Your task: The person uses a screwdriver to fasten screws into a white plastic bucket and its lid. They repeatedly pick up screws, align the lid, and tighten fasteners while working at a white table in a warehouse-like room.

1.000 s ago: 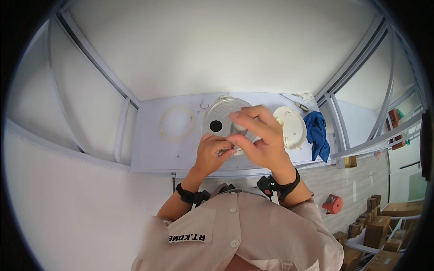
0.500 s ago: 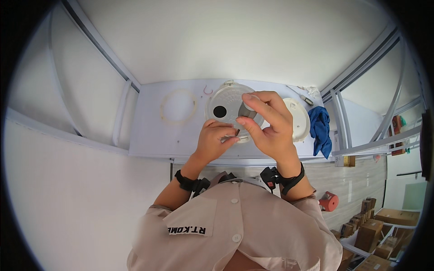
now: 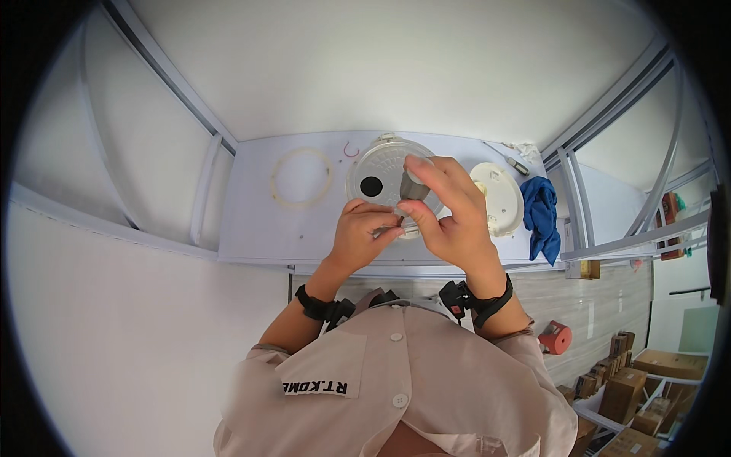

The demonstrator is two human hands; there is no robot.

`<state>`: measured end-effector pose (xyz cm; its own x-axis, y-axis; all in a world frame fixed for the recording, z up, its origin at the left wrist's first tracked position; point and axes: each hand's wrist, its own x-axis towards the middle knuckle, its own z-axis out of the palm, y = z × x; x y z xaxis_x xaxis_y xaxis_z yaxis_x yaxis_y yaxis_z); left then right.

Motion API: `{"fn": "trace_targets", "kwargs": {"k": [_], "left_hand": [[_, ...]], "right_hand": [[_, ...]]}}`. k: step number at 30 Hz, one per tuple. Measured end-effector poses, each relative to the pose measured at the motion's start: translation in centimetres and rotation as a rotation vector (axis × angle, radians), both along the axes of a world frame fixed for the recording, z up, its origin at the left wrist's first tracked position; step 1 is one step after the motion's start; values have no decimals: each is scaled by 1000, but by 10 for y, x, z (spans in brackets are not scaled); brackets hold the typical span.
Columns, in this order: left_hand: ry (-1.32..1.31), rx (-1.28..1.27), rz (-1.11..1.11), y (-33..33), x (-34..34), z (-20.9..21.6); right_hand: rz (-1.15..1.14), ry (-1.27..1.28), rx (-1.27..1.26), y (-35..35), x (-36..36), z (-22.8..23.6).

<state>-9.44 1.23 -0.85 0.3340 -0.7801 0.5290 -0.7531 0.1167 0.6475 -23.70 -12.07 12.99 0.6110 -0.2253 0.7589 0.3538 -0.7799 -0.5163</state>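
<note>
A round, pale housing (image 3: 381, 161) with a ribbed top, a black disc (image 3: 371, 186) and a latch at its far edge lies in front of me. My right hand (image 3: 451, 209) grips a grey-handled screwdriver (image 3: 413, 189) over its right part, handle up, tip slanting toward me. By the housing's near edge my left hand (image 3: 365, 232) is closed, thumb and fingers pinched together at the screwdriver's lower end. What that pinch holds is too small to make out. Both hands hide much of the near and right side of the housing.
A pale ring (image 3: 274, 179) lies on the left of the white table (image 3: 251, 228). To the right are a white oval cover (image 3: 506, 199), a blue cloth (image 3: 541, 217) and another screwdriver (image 3: 518, 165). A small red curved piece (image 3: 348, 150) lies behind. White frame posts (image 3: 576, 202) stand beside the table.
The screwdriver's handle has tilted slightly and my right fingers have shifted a little to the left on it. My left hand keeps its pinch in nearly the same place.
</note>
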Motion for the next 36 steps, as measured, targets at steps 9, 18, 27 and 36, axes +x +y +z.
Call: {"fn": "trace_targets", "kwargs": {"k": [9,18,27,36], "left_hand": [[-2,23,-7,-2,0,5],[-20,-29,-25,-1,1,2],[-28,-29,-54,-2,6,3],[-55,-11,-91,8,24,-1]], "right_hand": [[52,-140,313,3,-2,-12],[-133,121,368,-39,-39,-31],[-194,557,104,-40,-48,-88],[-198,423,157,-29,-43,-112]]}}
